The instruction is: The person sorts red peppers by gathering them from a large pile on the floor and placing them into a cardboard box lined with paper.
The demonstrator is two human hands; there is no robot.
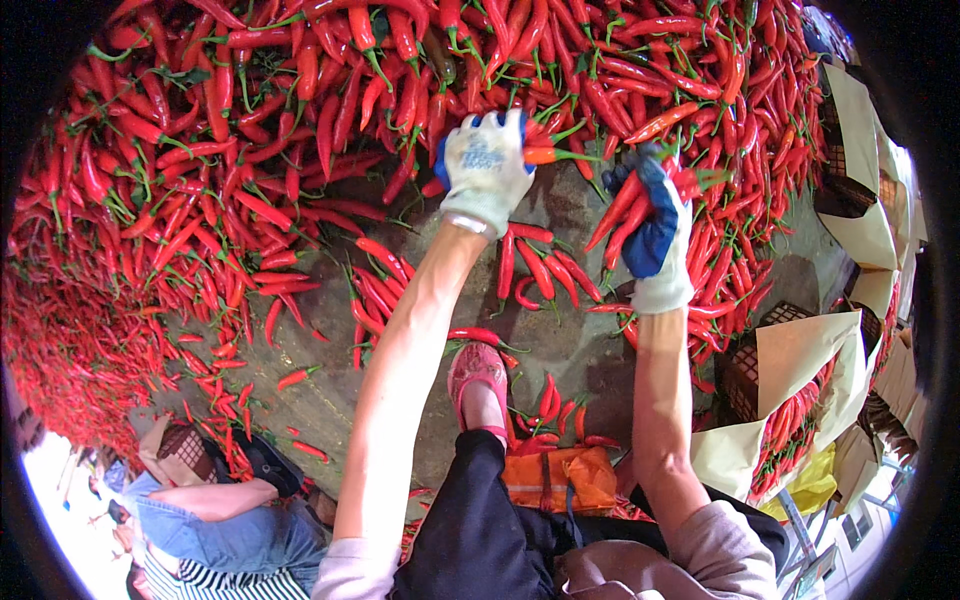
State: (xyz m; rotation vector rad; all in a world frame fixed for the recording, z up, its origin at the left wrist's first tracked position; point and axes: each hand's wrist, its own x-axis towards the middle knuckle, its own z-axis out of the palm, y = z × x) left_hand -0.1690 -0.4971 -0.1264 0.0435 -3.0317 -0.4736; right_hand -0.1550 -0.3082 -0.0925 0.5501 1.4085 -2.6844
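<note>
My left hand (486, 166), in a white knit glove with blue-coated palm, is back up at the lower edge of a large heap of red chili peppers (352, 97). Its fingers curl around a few chilies (546, 154), whose green stems stick out to the right. In the matching glove, my right hand (654, 217) grips a small bunch of red chilies (628, 214), tips hanging down to the left and stems to the right. Loose chilies (536, 262) lie on the grey floor (577, 330) between my forearms.
To the right, plastic crates (742, 379) lined with beige paper (806, 360) stand in a row, one holding chilies (787, 431). An orange bag-like item (559, 480) lies by my leg, near my pink shoe (478, 375). Another person (225, 525) sits at the lower left.
</note>
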